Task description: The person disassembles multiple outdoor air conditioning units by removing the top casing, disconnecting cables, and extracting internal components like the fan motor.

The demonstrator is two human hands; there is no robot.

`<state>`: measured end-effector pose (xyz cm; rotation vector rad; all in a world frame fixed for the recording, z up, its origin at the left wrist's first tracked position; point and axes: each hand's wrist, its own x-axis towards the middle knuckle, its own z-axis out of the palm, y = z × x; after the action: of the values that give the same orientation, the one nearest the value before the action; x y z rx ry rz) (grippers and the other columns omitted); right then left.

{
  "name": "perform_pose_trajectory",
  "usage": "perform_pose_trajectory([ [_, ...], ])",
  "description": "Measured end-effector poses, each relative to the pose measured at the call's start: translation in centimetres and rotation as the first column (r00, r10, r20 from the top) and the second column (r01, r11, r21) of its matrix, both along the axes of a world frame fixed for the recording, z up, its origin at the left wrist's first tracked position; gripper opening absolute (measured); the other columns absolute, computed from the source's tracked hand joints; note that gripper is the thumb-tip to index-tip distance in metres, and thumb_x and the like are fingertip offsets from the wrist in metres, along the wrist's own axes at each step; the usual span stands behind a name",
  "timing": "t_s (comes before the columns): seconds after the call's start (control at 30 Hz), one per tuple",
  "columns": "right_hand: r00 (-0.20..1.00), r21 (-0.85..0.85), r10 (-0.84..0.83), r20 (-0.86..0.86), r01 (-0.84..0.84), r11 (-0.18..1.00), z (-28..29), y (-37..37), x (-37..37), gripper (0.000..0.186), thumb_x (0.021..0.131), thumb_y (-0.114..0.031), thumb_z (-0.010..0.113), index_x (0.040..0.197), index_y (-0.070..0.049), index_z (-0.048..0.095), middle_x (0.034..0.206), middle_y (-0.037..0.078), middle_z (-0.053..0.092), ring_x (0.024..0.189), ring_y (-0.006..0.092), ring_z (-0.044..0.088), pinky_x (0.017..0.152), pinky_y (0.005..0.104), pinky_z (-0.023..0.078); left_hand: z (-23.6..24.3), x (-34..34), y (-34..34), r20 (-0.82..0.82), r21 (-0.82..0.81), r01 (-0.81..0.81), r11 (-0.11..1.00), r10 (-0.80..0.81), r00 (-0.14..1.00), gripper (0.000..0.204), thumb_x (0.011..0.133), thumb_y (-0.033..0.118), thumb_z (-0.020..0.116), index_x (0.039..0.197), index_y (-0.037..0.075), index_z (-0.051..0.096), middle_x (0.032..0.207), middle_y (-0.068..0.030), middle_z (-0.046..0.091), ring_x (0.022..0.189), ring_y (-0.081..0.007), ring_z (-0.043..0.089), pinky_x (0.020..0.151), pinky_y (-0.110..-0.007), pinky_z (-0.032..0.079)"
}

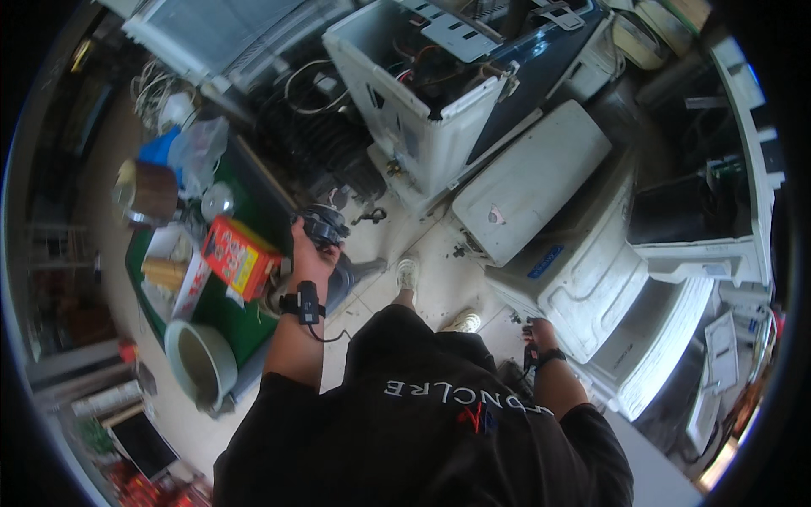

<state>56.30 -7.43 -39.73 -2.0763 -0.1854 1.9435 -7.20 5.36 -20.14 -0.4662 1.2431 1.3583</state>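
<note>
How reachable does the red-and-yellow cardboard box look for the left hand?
Likely yes: the red-and-yellow cardboard box sits just left of the left hand, with nothing obvious between them. That hand, though, is occupied holding a dark, rounded part.

Black shirt (338,448), black wristbands (307,302), pale shoes (407,275)

In the grip of the left hand (307,252) is one black part (324,223); left of that grip, one red-and-yellow box (239,256) and one brown cylinder (155,193); below-left, one pale bucket (223,353); right, two light shoes (407,277).
</note>
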Motion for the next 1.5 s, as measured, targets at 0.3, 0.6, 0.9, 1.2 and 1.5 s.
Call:
perform_pose_trajectory([
  [0.3, 0.93, 0.286, 0.33, 0.159, -0.364, 0.887, 12.5, 9.7, -17.7, 0.025, 0.093, -0.016, 0.057, 0.112, -0.001, 0.062, 0.086, 0.01, 0.068, 0.064, 0.0179, 0.064, 0.057, 0.0306, 0.05, -10.5, -13.9, 19.9, -0.102, 0.0, 0.103, 0.995, -0.103, 0.989, 0.068, 0.075, 0.066, 0.066, 0.122, 0.018, 0.058, 0.125, -0.0105, 0.057, 0.105, -0.0373, 0.056, 0.059, -0.026, 0.052],
  [0.6, 0.929, -0.192, -0.06, 0.366, 0.138, 0.972, 15.3, -5.1, -9.6, 0.011, 0.095, -0.017, 0.056, 0.101, -0.008, 0.059, 0.074, 0.011, 0.064, 0.054, 0.0246, 0.063, 0.047, 0.0363, 0.052, -13.1, -19.2, 29.4, -0.132, 0.09, 0.157, 0.983, -0.145, 0.981, 0.058, 0.086, 0.051, 0.063, 0.129, 0.012, 0.053, 0.127, -0.0138, 0.055, 0.109, -0.0362, 0.059, 0.088, -0.045, 0.054],
  [0.9, 0.776, 0.067, 0.564, 0.282, -0.602, 0.796, 9.2, -9.7, -10.6, 0.018, 0.088, -0.017, 0.064, 0.102, -0.007, 0.059, 0.102, 0.015, 0.065, 0.09, 0.0275, 0.065, 0.062, 0.0422, 0.055, -16.6, -21.2, 30.5, -0.553, -0.216, 0.258, 0.942, -0.335, 0.763, 0.048, 0.085, 0.042, 0.067, 0.124, 0.015, 0.058, 0.125, -0.0112, 0.057, 0.115, -0.0326, 0.057, 0.092, -0.049, 0.047],
  [1.2, 0.79, 0.164, 0.427, 0.441, -0.538, 0.827, 8.9, 10.0, -21.3, 0.037, 0.086, -0.034, 0.057, 0.103, -0.002, 0.068, 0.094, 0.021, 0.07, 0.084, 0.0373, 0.067, 0.078, 0.0469, 0.052, -15.2, -17.4, 24.8, -0.517, -0.174, 0.52, 0.836, -0.527, 0.675, 0.056, 0.091, 0.034, 0.059, 0.143, 0.019, 0.043, 0.137, -0.0087, 0.05, 0.123, -0.0326, 0.052, 0.1, -0.049, 0.041],
  [1.5, 0.499, 0.231, 0.57, 0.653, -0.848, 0.477, 30.5, 26.4, -22.1, 0.04, 0.077, -0.02, 0.073, 0.117, -0.014, 0.069, 0.12, 0.011, 0.067, 0.111, 0.0267, 0.063, 0.095, 0.0403, 0.05, -10.8, -4.6, 12.8, -0.514, -0.443, 0.835, 0.326, -0.856, 0.062, 0.054, 0.088, 0.029, 0.063, 0.136, 0.01, 0.047, 0.122, -0.019, 0.056, 0.105, -0.0371, 0.059, 0.087, -0.047, 0.047],
])
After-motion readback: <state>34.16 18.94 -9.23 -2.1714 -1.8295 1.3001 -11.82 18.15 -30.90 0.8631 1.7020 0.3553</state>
